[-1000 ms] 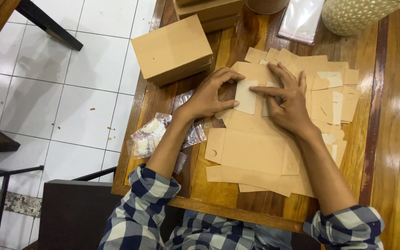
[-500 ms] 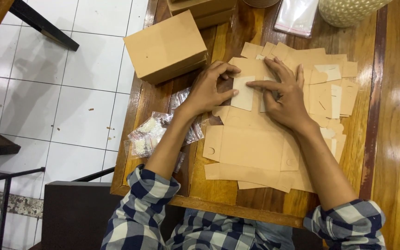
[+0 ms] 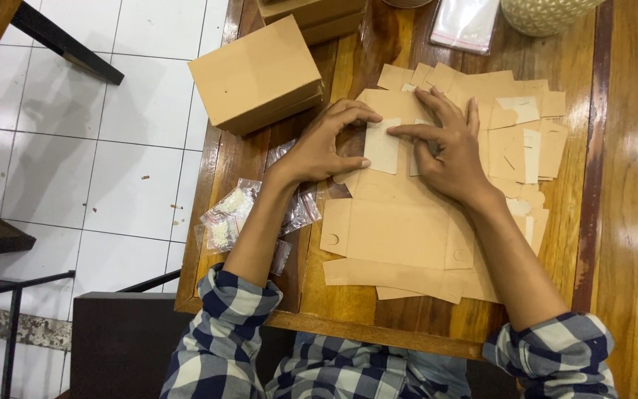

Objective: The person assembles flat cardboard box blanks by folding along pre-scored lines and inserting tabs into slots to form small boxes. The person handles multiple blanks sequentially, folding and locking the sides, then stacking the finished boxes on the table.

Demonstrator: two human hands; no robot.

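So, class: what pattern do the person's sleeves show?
A blue-and-white check, seen on both sleeves in the head view.
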